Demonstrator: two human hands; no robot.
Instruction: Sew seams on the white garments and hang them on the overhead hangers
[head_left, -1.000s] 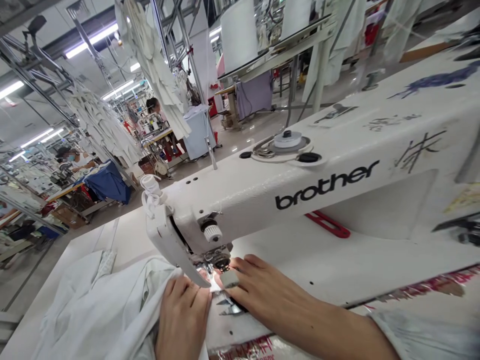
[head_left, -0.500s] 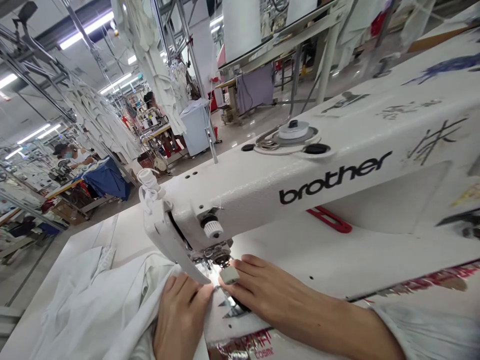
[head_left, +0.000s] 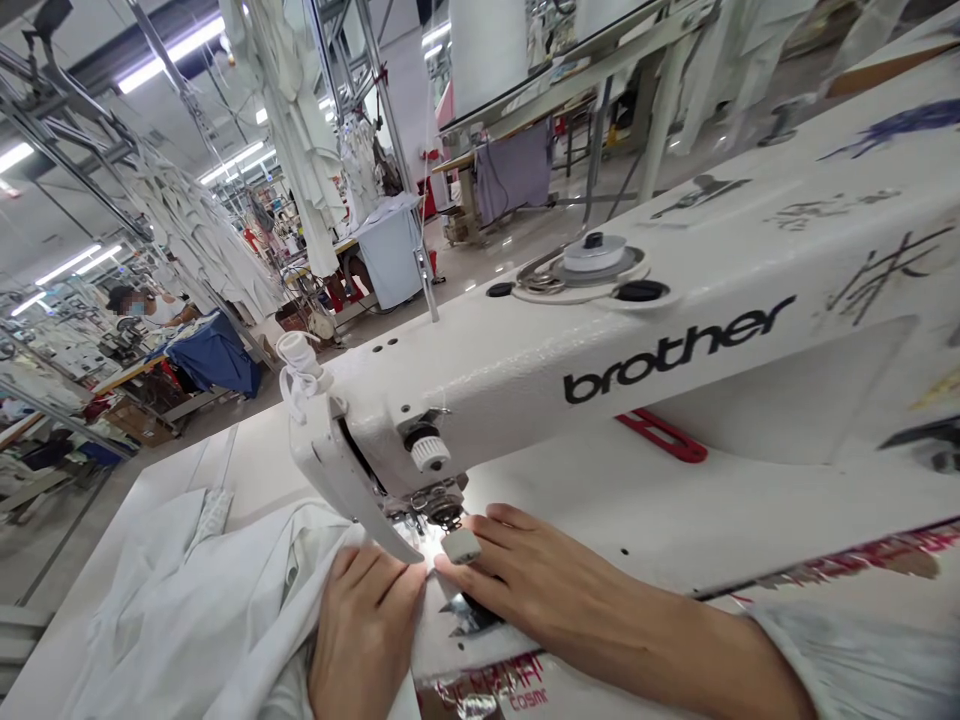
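Sewing machine [head_left: 487, 385], white, marked "brother", set on a pale table [head_left: 259, 455]; needle area lit, partly hidden by the hands. White cloth [head_left: 195, 600], one heap, loosely folded, at the left of the machine, running under the left hand toward the needle; a band of tabletop shows between its far folds and the table's rear edge. Left hand [head_left: 367, 625]: on the cloth's right margin, fingers bent and together, thumb toward the needle; whether they pinch or only press cannot be told. Right hand [head_left: 525, 580]: palm down on the machine bed, fingertips partly behind a pale block [head_left: 460, 545]; grip cannot be told. Pointed metal blades [head_left: 469, 615], tips leftward, partly under the right hand, in the narrow gap between the hands. Red slotted piece [head_left: 664, 437], lying beneath the machine arm, well apart from the right hand, a stretch of white bed between. Red-lettered film [head_left: 495, 685], along the bed's near edge.
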